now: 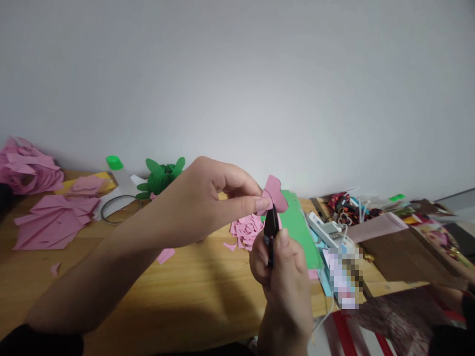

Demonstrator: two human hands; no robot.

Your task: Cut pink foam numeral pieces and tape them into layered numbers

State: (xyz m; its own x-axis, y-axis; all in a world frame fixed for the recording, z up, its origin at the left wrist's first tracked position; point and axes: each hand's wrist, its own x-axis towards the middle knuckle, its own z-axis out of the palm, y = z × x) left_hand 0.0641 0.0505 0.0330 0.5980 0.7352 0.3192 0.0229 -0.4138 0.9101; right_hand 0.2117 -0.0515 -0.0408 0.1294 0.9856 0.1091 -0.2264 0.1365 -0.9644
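Observation:
Between the thumb and fingers of my left hand (222, 198) is a small piece of pink paper (275, 194) with a wavy edge. My right hand (284, 277) is wrapped round a dark cutting tool (271, 227), which looks like small scissors; its tip meets the lower edge of the pink piece, beside my left thumb. Behind my hands lies a heap of pink paper scraps (247, 230). Green sheets (302, 232) lie to the right of it, partly hidden by my right hand.
On the wooden table (178, 291) are pink folded papers (55, 222), a pink paper bundle (27, 168), a ring (120, 209), a green-capped bottle (117, 165) and a green paper object (163, 178). A power strip (324, 230) and a brown box (404, 252) stand right.

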